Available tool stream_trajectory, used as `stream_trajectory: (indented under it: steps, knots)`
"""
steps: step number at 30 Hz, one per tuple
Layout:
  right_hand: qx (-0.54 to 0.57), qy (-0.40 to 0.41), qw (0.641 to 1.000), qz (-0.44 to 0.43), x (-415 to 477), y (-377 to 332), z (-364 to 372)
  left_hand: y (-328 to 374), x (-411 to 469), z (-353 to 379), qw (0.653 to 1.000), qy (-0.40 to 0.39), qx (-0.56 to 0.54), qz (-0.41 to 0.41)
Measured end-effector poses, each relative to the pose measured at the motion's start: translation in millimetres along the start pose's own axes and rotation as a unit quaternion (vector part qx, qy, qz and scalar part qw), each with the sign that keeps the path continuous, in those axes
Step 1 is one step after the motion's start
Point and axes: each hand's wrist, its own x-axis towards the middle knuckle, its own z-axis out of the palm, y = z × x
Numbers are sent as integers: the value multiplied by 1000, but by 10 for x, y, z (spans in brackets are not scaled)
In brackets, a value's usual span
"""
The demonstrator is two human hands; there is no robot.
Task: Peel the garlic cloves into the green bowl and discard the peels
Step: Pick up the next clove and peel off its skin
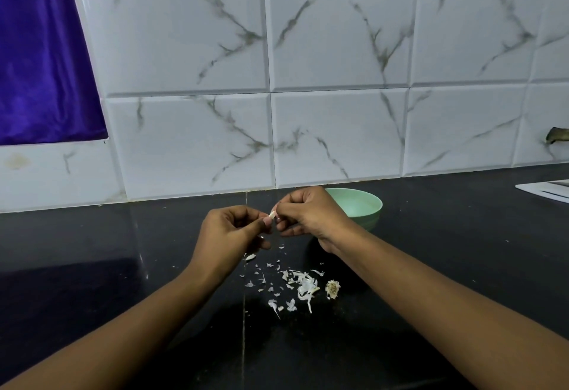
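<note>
Peeling looks well under way. A scatter of peels (303,288) and a dry root stub (332,288) lie mid-counter (462,266), none discarded yet. The left hand (228,232) and right hand (308,214) both pinch one garlic clove (272,214) at their fingertips, just in front of the green bowl (366,205) near the counter's back edge. Whether the bowl holds cloves is hidden.

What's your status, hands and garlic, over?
One garlic clove pinched between left hand and right hand, above the counter. Behind right hand, the green bowl, partly hidden. Loose peels litter the counter, not yet discarded.
</note>
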Motion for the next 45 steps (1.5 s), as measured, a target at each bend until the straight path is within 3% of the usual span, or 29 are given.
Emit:
stream_trajectory:
  steps: [12,20,32,40,45]
  knots:
    - [74,-59,995,23,-2,-27,-56,22,25,-17,992,-34,-90,-87]
    - [29,-56,998,-18,11,13,-44,24,8,-16,995,-9,-71,-65]
    - [-41,-97,991,-87,30,33,-59,55,36,-35,970,-62,-167,-168]
    - [-185,-33,971,-151,-10,-16,-87,25,-31,25,999,-38,11,0]
    - [-102,-65,989,-84,24,-17,-132,45,-34,-4,996,-13,73,41]
